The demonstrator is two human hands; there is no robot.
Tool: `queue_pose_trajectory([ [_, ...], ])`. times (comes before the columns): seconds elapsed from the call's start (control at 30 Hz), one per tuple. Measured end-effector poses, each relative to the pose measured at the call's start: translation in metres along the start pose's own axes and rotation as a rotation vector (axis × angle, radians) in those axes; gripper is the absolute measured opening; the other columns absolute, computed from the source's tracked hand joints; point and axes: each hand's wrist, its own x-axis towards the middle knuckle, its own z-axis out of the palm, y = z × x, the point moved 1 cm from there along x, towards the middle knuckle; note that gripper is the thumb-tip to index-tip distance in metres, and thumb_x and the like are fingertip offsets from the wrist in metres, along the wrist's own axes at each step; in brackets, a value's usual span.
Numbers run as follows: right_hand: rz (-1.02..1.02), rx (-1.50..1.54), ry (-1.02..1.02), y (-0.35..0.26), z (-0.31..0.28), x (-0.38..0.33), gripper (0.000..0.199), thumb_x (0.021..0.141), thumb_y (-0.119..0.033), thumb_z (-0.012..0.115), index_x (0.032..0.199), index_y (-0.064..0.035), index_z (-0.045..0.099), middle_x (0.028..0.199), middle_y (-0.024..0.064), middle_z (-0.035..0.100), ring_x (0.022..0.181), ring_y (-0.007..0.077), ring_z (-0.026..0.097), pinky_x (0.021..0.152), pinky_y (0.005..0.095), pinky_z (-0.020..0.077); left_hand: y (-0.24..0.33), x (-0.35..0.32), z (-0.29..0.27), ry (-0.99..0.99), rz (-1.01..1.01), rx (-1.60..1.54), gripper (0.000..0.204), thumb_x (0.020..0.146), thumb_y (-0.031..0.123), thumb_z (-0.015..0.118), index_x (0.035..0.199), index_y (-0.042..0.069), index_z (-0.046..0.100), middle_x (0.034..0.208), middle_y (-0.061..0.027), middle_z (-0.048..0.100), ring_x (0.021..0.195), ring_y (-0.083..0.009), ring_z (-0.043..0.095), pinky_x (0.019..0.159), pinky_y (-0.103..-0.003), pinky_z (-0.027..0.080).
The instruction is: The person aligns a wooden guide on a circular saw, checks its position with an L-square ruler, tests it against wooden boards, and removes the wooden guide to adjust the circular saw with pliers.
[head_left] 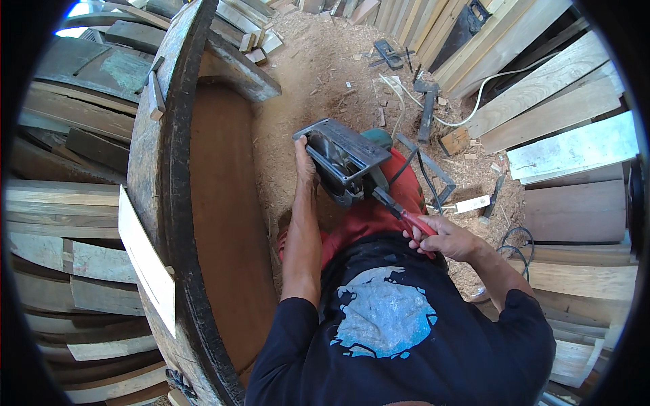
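Note:
A metal-bodied circular saw [359, 145] rests on my lap with its base plate turned up. Part of its round blade shows through the opening in the plate. My left hand [305, 160] is closed around the plate's left edge, thumb on top. In my right hand [447, 238] are red-handled pliers [416, 227], gripped by the handles. Their dark jaws reach to the saw's near right side; what they bite on there is too small to make out. A dark cord [428, 177] runs beside the saw, over my red trousers [406, 179].
A long worn workbench [177, 135] stands at left, a pale board [147, 264] on its edge. Stacked planks [68, 196] fill the far left; more boards [575, 149] lean at right. A handsaw [464, 30], a white cable [482, 88] and wood scraps lie around the sawdust-covered floor [305, 54].

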Motion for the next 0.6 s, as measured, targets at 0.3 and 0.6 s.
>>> queue_pose_trajectory([
  [0.3,0.095,0.298,-0.046,-0.014,0.018,-0.002,0.014,0.086,-0.001,0.056,0.098,-0.0064,0.051,0.118,0.0126,0.057,0.102,0.0191,0.066,0.077,0.0312,0.0558,-0.001,0.000,0.000,0.024,0.021,0.031,0.056,0.085,0.060,0.051,0.100,0.007,0.062,0.086,-0.0093,0.063,0.076,-0.0253,0.063,0.069,-0.042,0.054],
  [0.6,0.060,0.530,-0.169,-0.006,0.019,0.007,0.014,0.091,0.001,0.053,0.103,-0.0038,0.051,0.129,0.0271,0.056,0.107,0.0310,0.068,0.088,0.0404,0.0584,-0.006,0.007,-0.001,0.053,0.027,0.032,0.054,0.086,0.057,0.049,0.100,0.007,0.062,0.088,-0.0099,0.064,0.077,-0.0254,0.063,0.071,-0.041,0.054],
])
